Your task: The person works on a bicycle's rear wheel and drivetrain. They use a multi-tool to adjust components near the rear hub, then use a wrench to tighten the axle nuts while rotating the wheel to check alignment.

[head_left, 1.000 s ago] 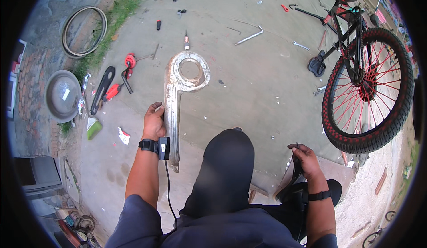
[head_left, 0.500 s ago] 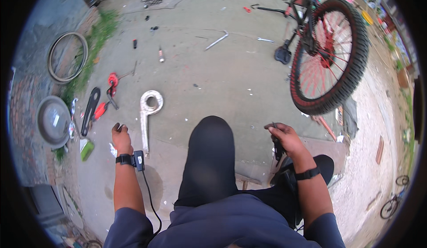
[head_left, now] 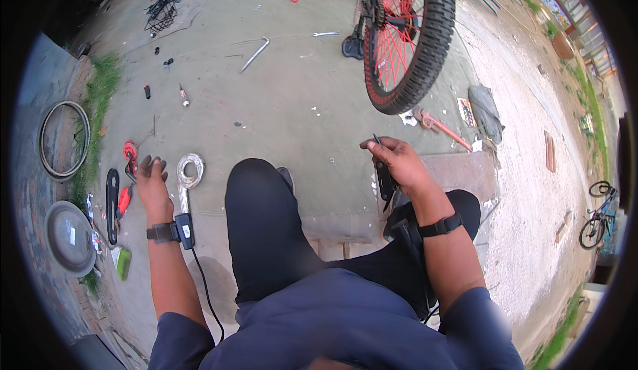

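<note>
As the right hand point(head_left: 404, 167) holds it, black tool point(head_left: 384, 183): slim and dark, its body hanging below the thumb and forefinger, on their left side, with a thin shank projecting above them.
Right fingers: narrowed on the black tool, raised above the ground point(head_left: 279, 121).
Left hand point(head_left: 155, 190): fingers parted and loosely curled, nothing visible between them; the black tool lies well apart, to their right.
Pale ring-headed part point(head_left: 186, 184): on the ground, just right of the left hand, its stem partly hidden by the boxy wrist device point(head_left: 184, 230).
Red tool point(head_left: 129, 149): on the ground near the left fingertips; contact cannot be judged.
Bicycle wheel point(head_left: 432, 48): red-spoked, knobbly-tyred, ahead of the right hand and apart from it.
Pipe wrench point(head_left: 444, 129): reddish, lying beyond the right hand, farther right.
</note>
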`<state>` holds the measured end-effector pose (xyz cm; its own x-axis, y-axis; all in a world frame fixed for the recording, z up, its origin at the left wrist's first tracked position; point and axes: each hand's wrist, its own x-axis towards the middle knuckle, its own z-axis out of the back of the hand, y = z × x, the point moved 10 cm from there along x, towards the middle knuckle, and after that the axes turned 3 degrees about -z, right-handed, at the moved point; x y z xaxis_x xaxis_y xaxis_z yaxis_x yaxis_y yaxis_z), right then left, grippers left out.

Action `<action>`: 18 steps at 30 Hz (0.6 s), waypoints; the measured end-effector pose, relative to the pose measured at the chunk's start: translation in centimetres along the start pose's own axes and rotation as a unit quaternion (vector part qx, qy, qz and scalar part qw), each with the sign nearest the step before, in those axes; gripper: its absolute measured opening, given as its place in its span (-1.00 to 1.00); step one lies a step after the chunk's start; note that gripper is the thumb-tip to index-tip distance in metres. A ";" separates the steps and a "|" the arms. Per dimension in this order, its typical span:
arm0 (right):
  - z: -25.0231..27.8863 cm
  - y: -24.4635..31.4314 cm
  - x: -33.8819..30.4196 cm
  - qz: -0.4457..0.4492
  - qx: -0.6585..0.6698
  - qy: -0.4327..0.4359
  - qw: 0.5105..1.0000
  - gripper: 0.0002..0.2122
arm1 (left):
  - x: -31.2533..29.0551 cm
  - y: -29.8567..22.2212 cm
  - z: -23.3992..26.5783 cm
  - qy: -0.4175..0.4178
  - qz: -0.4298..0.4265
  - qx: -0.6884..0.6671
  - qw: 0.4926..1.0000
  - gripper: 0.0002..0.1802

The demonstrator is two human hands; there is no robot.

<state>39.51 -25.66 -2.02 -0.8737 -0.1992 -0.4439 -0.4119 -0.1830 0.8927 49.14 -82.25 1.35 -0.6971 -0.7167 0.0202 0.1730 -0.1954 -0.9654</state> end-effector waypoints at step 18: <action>0.7 -1.7 -5.3 -0.011 0.032 0.024 0.999 -0.70 | -11.5 -20.2 -19.9 0.243 -0.152 -0.102 0.953 -0.65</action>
<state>44.61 -23.61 -1.09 -0.8518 -0.2411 -0.4650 -0.4478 -0.1254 0.8853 39.81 -56.76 15.47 -0.9420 -0.2429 0.2314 -0.1922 -0.1747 -0.9657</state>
